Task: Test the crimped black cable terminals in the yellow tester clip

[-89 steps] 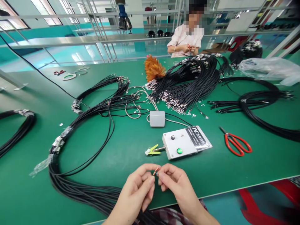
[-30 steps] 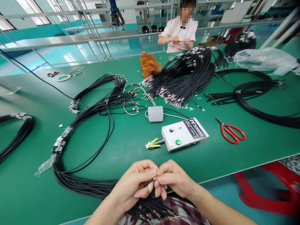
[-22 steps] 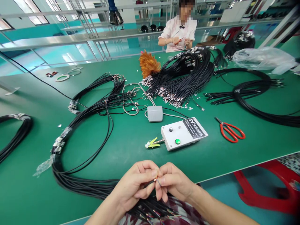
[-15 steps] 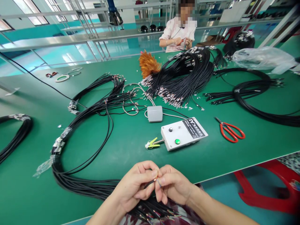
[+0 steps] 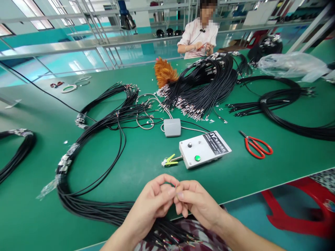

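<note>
Close to the table's front edge, my left hand [image 5: 157,198] is closed in a pinch on the end of a thin black cable, most of which its fingers hide. My right hand [image 5: 196,200] meets it fingertip to fingertip, pinching the fine wires [image 5: 176,186] at that end; only a small bit of them shows. Below the hands, a bundle of black cables [image 5: 167,232] with stripped, coloured wire ends hangs over my lap. It runs left into a large coil [image 5: 86,205] on the green table.
Ahead lies a white control box [image 5: 204,150] with a yellow-green clip [image 5: 171,160], beside a grey pedal [image 5: 172,127]. Red-handled scissors [image 5: 256,146] lie right. Piled black cables [image 5: 209,83] and an orange feather duster [image 5: 164,72] are farther back. A co-worker [image 5: 200,38] sits opposite.
Both hands have risen slightly and turned. The orange and blue wires and the dark cable between the fingers, visible before, are now mostly covered by the fingers.
</note>
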Motion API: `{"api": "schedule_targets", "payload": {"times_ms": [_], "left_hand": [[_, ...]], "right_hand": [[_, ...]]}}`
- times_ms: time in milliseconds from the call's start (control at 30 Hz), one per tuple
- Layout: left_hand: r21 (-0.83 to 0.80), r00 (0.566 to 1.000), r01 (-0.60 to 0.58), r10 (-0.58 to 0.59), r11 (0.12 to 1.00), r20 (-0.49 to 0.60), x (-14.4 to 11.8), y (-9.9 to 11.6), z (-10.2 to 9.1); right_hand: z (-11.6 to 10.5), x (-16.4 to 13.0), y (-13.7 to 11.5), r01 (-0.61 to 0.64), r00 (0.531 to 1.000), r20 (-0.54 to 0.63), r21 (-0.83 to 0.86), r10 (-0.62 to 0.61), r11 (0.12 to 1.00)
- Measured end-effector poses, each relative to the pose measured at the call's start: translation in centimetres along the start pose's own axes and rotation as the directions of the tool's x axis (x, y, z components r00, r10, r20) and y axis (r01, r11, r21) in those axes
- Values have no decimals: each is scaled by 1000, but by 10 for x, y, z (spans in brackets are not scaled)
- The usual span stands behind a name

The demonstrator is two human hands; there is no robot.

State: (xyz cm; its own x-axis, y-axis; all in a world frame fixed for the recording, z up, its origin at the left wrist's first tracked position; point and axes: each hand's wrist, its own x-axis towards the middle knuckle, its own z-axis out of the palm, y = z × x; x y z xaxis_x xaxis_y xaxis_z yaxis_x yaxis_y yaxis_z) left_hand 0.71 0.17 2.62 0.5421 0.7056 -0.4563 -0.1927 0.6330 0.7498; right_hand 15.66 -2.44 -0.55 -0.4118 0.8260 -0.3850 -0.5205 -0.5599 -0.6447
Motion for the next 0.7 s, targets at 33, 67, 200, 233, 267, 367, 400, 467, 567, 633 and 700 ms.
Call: {"api": "schedule_targets", "payload": {"times_ms": [33,67,200,233,267,367,400,467,567,633,700], "left_hand": [[63,999,-35,35,997,3,-1,1,2],[120,998,-69,68,990,9,-2,1,4],[199,992,-127,130,972,-1,-2,1,11],[185,990,-135,139,974,-12,-2,2,12],[168,988,-145,152,975,-26,-1,2,14],[161,971,-206,222,965,-88,0,3,18],[171,965,-218,239,961,-108,0,3,19],[179,963,-204,230,962,-142,1,2,21],[174,966,-153,184,973,-184,2,-2,22],[209,958,-161,204,965,-200,2,-5,23],[278,946,-184,247,943,-212,1,-10,23]], "right_hand": [[-1,-1,-2,-6,1000,2,-8,6,1000],[-1,-2,-4,-16,1000,4,-15,16,1000],[-5,-6,-9,-24,1000,-11,-61,23,998],[-6,-7,-9,-6,1000,-20,-91,4,996],[-7,-8,-10,16,999,-28,-127,-20,992],[-8,-10,-14,73,996,-26,-241,-81,968],[-8,-11,-15,84,995,-21,-274,-93,958],[-8,-13,-18,99,994,-20,-327,-112,940],[-8,-13,-22,117,989,-39,-401,-144,908],[-8,-13,-24,130,984,-48,-451,-169,883],[-8,-13,-26,143,979,-51,-511,-196,848]]}}
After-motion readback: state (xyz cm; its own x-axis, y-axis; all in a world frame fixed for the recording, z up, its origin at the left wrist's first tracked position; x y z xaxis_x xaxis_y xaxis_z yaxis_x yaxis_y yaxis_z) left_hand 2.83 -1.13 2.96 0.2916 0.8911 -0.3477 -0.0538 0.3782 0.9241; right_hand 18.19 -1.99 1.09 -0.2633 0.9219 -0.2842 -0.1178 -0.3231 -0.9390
